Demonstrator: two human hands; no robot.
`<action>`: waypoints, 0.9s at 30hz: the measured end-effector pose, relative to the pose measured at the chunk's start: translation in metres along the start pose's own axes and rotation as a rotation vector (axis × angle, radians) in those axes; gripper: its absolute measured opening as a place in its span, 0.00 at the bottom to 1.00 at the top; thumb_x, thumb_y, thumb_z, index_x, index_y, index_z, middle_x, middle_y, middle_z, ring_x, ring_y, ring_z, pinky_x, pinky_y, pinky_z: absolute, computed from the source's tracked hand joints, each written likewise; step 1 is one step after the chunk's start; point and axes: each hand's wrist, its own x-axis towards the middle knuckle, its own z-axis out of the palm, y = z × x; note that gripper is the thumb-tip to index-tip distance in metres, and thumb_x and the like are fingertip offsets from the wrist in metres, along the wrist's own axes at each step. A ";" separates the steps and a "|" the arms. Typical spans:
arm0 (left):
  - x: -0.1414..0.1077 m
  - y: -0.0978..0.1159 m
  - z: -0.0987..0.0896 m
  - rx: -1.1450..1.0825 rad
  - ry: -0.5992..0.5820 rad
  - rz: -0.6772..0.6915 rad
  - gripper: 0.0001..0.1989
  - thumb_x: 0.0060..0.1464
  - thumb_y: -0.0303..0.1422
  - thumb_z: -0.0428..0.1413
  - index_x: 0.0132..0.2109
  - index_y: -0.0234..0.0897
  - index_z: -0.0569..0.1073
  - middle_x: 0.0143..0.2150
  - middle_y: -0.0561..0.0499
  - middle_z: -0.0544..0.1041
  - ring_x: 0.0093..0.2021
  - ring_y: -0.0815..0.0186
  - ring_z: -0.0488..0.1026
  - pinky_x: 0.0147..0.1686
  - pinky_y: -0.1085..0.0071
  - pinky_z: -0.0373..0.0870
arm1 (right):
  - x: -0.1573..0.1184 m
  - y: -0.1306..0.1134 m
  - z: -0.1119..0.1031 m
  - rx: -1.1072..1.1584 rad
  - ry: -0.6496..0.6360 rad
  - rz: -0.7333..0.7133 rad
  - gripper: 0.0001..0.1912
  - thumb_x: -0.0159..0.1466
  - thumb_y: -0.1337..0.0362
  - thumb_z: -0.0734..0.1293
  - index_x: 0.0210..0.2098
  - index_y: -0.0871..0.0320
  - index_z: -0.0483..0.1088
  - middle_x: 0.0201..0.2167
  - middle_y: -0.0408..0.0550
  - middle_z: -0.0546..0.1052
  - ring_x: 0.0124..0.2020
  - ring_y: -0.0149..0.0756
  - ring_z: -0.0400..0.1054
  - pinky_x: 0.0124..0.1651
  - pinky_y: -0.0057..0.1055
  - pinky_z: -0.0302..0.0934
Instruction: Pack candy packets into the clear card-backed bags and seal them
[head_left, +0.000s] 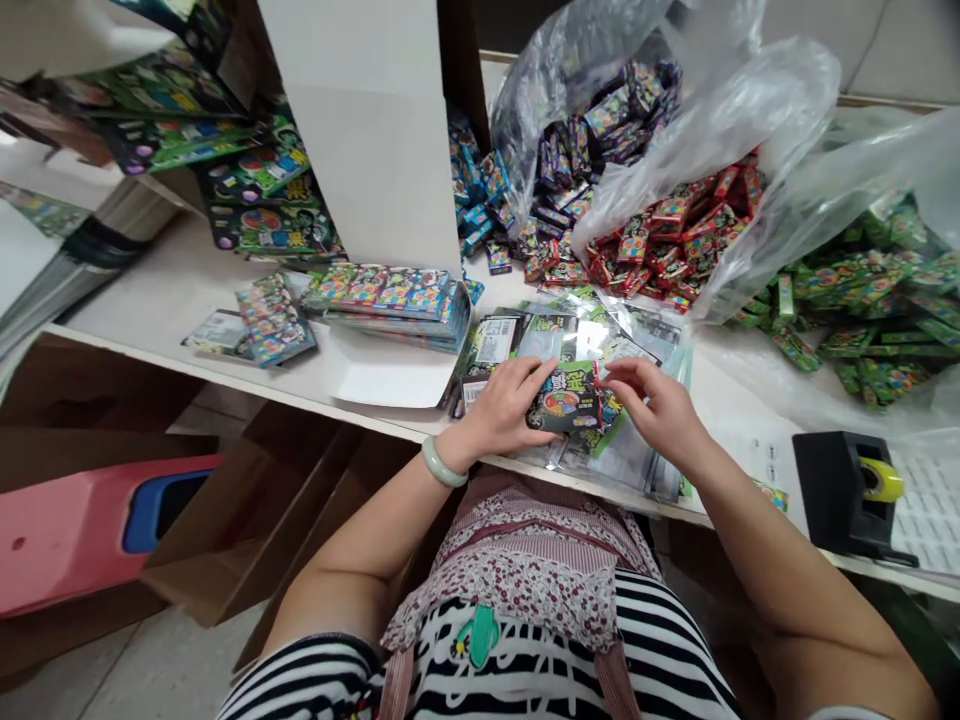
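Note:
My left hand (510,408) grips a small black and green printed packet (562,402), its thumb along the near edge and its fingers over the far side. A strip of red shows at the packet's right end. There my right hand (654,405) has its fingers curled and thumb and forefinger close together; what is between them, if anything, I cannot make out. Beneath both hands lies a loose pile of clear plastic sleeves (634,462) with printed cards (495,340) in them.
Plastic bags behind hold purple boxes (574,150), red boxes (667,240) and green boxes (847,290). Blue boxes (474,210) lie beside them. Left are a white carton (390,375) with stacked printed packs (397,295), and a loose pack (276,318). A tape dispenser (840,490) stands right.

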 end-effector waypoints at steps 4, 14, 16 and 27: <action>-0.001 -0.007 0.000 -0.009 -0.019 -0.031 0.53 0.49 0.56 0.62 0.72 0.34 0.49 0.59 0.33 0.66 0.59 0.43 0.67 0.56 0.47 0.66 | 0.004 -0.005 -0.006 0.016 -0.129 0.037 0.15 0.70 0.55 0.60 0.51 0.53 0.67 0.41 0.51 0.82 0.41 0.42 0.77 0.45 0.43 0.69; -0.007 -0.008 0.003 -0.076 0.040 -0.068 0.53 0.50 0.57 0.61 0.72 0.31 0.50 0.57 0.32 0.68 0.57 0.44 0.67 0.55 0.47 0.68 | 0.023 -0.007 0.014 0.213 -0.193 0.086 0.18 0.67 0.52 0.64 0.53 0.52 0.65 0.43 0.50 0.79 0.39 0.38 0.75 0.44 0.40 0.71; -0.007 -0.009 -0.002 -0.075 0.055 -0.076 0.52 0.51 0.56 0.61 0.72 0.31 0.50 0.56 0.32 0.68 0.57 0.45 0.67 0.55 0.48 0.68 | 0.030 -0.006 0.009 0.240 -0.044 0.068 0.18 0.66 0.53 0.65 0.54 0.50 0.64 0.47 0.50 0.78 0.40 0.38 0.75 0.44 0.40 0.71; -0.004 0.000 -0.039 -0.167 0.154 -0.101 0.54 0.50 0.55 0.62 0.73 0.36 0.46 0.58 0.35 0.66 0.57 0.46 0.68 0.55 0.47 0.71 | 0.270 -0.015 0.073 -0.573 -0.082 -0.046 0.14 0.66 0.61 0.66 0.47 0.62 0.75 0.51 0.63 0.78 0.57 0.54 0.68 0.60 0.49 0.57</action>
